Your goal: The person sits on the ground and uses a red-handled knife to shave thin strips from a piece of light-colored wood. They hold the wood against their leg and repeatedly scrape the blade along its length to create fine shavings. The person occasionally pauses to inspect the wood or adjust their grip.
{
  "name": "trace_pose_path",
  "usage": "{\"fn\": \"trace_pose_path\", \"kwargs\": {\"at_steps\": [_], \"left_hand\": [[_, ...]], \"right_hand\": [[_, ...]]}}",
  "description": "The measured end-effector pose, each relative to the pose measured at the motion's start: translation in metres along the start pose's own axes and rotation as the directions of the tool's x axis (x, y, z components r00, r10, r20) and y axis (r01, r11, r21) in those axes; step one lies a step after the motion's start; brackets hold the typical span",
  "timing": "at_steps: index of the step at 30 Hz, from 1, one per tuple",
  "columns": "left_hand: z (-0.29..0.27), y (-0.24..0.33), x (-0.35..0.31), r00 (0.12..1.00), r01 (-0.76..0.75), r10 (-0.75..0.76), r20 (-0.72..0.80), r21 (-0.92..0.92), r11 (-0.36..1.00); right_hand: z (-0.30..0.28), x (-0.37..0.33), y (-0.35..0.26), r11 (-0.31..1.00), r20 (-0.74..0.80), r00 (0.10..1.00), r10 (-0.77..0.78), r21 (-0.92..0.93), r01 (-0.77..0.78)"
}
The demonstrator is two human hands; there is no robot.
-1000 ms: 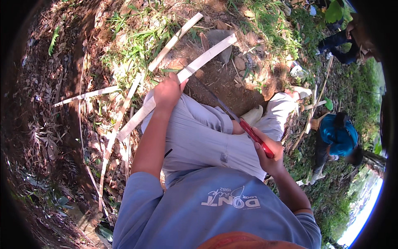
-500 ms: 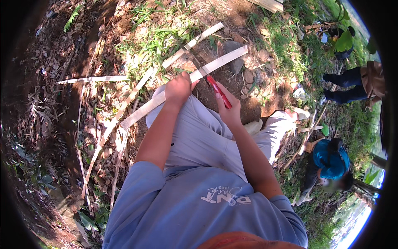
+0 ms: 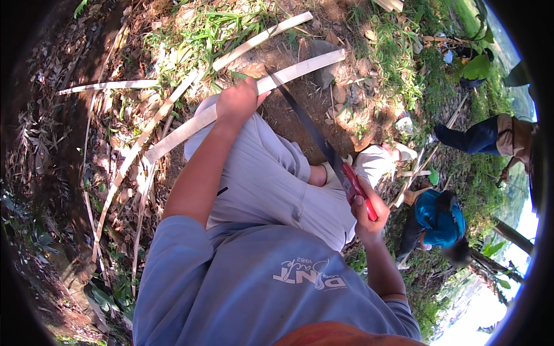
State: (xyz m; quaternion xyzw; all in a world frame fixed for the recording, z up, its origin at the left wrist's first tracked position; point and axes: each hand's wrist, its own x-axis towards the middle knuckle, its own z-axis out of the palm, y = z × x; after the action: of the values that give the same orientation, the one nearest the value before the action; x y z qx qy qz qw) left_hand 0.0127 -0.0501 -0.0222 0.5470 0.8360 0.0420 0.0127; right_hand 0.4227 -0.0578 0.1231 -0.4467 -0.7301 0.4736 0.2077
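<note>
My left hand [image 3: 238,104] is closed round a pale, flat wooden slat [image 3: 306,67] that slants across my thigh. In my right hand [image 3: 370,214], out to the right, is the red handle of a handsaw [image 3: 310,126]. Its long dark blade runs up and leftward, and the tip end meets the slat's edge just right of my left hand. The blade's teeth are too small to make out. Beyond the held slat lies another pale wooden strip [image 3: 262,38], roughly parallel to it.
A short pale strip [image 3: 109,86] lies on leaf litter at left. Flat stones [image 3: 324,74] and grass [image 3: 199,32] lie ahead. At right, a person in a teal top [image 3: 441,214] bends over, and another person in dark trousers [image 3: 473,137] stands farther off.
My right hand has pulled the saw back toward the lower right, from close beside the slat until only the blade's tip end meets it. My left hand keeps its hold on the slat.
</note>
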Motion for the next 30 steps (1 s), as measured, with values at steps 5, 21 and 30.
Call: {"fn": "trace_pose_path", "kwargs": {"at_steps": [5,21,30], "left_hand": [[-0.002,0.0,0.005,0.999,0.024,-0.026,0.042,0.038,0.999],[-0.004,0.005,0.001,0.998,0.057,-0.056,0.032,-0.007,0.998],[0.01,-0.002,0.003,0.999,0.029,-0.027,-0.027,0.076,0.997]], "right_hand": [[0.11,0.123,0.007,0.974,0.009,0.985,-0.172,0.151,0.169],[0.027,-0.009,0.031,0.999,0.001,0.999,0.033,0.019,-0.033],[0.077,0.104,-0.014,0.984,-0.009,0.986,-0.168,0.049,0.169]]}}
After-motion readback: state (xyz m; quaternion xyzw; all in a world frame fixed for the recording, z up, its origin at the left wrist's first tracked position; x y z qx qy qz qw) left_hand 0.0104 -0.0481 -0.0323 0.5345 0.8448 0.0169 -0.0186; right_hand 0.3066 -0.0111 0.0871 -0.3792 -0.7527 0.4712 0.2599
